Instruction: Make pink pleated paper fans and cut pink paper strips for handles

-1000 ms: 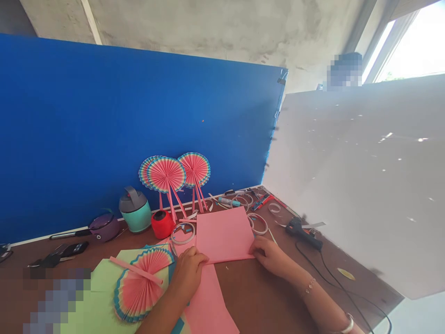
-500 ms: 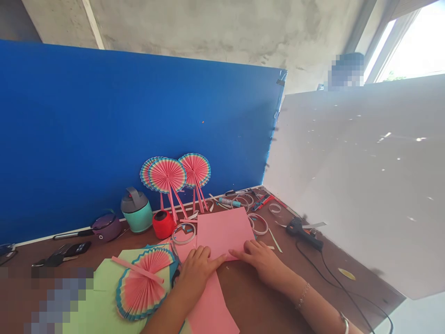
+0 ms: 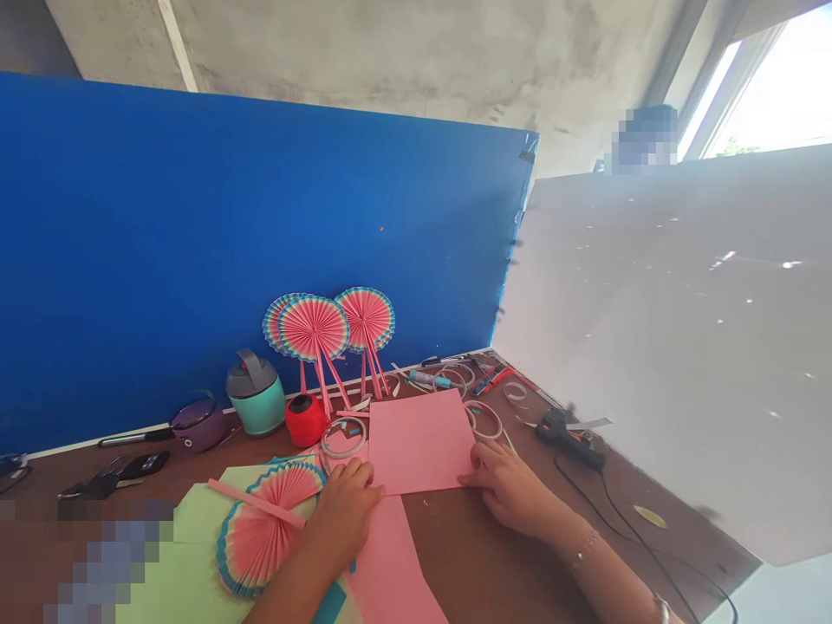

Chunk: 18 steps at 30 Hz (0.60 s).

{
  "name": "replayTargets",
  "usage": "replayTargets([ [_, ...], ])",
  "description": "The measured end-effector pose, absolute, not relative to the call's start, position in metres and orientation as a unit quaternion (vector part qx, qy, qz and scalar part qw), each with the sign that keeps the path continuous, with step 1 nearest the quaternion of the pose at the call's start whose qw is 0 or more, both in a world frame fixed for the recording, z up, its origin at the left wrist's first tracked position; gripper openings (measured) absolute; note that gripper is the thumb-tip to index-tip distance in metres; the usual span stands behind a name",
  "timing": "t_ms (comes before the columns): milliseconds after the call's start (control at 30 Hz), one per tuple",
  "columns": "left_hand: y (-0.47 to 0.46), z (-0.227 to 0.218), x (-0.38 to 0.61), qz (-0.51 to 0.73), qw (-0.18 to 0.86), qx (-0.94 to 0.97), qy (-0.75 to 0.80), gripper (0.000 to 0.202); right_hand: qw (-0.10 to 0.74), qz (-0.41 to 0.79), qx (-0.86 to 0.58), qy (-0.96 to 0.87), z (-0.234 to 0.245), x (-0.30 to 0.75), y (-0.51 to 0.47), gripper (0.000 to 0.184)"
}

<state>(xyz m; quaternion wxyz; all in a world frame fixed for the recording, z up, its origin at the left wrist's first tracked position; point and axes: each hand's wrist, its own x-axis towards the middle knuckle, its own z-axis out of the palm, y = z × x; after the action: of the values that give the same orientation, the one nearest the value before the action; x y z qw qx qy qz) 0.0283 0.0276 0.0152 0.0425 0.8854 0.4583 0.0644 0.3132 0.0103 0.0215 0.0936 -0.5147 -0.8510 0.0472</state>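
A pink sheet of paper [image 3: 419, 442], apparently folded, lies on the table in front of me. My left hand [image 3: 347, 511] grips its near left corner, fingers curled and thumb at the edge. At the near right corner my right hand [image 3: 510, 485] holds the same sheet between thumb and bent fingers. Another pink sheet [image 3: 399, 563] lies beneath, running towards me. Left of my left hand, a half-opened pleated paper fan [image 3: 260, 542] with a blue rim rests on pale green paper [image 3: 175, 563], a pink strip across it; my left forearm partly covers it.
Finished round fans [image 3: 314, 329] lean against the blue board [image 3: 195, 217]. Nearby stand a teal pot-shaped container [image 3: 258, 403], a red container [image 3: 305, 422] and a purple one [image 3: 198, 425]. Tape rolls [image 3: 344, 438] lie behind the sheet. A glue gun [image 3: 568, 438] trails its cable at right.
My hands have moved apart along the sheet's near edge, the left one leftward and the right one rightward, out to its corners. The sheet has hardly shifted.
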Motion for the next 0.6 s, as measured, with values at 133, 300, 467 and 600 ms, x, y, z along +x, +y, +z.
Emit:
replayTargets([
  [133,0.026,0.01,0.025,0.102,0.044,0.885,0.453,0.03,0.102,0.025,-0.507,-0.855,0.023,0.314,0.011,0.028],
  [300,0.027,0.0,0.029,0.147,0.04,0.876,0.457,0.021,0.103,-0.016,-0.487,-0.867,0.014,0.306,0.015,0.026],
  [467,0.032,-0.003,0.028,0.139,0.031,0.884,0.444,0.024,0.134,-0.001,-0.484,-0.865,0.007,0.309,0.018,0.025],
  [600,0.033,-0.002,0.03,0.144,0.055,0.879,0.451,0.029,0.173,0.076,-0.499,-0.846,0.009,0.314,0.02,0.022],
])
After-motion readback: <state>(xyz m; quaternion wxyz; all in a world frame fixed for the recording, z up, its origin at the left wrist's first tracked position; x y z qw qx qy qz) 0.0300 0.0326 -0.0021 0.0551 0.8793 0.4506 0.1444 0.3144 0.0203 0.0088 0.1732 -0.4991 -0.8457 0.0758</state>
